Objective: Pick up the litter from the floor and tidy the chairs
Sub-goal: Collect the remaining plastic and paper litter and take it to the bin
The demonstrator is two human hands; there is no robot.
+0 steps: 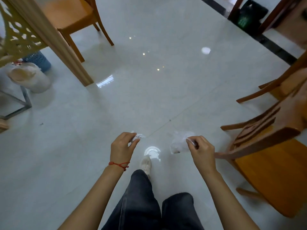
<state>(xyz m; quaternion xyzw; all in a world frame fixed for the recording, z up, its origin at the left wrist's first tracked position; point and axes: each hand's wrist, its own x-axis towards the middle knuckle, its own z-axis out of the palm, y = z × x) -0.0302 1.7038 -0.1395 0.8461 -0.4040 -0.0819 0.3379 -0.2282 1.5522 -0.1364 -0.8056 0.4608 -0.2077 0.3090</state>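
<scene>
My left hand (122, 146), with a red string on its wrist, is closed around a crumpled white tissue (138, 136) that sticks out past the fingers. My right hand (200, 150) pinches a thin clear plastic bag (178, 143) that hangs from the fingertips above the pale tiled floor (149, 97). Both hands are held out in front of me at about the same height. A wooden chair (272, 156) with an orange seat lies tipped beside my right hand. Another wooden chair (73, 15) stands at the upper left.
A thick wooden table leg (66, 52) slants down at the left. Behind it sit a pale sack (31, 77) and a blue perforated bin (39, 59). A green-and-black bin (249, 14) stands at the upper right between dark chair legs. My legs and one shoe (147, 165) are below.
</scene>
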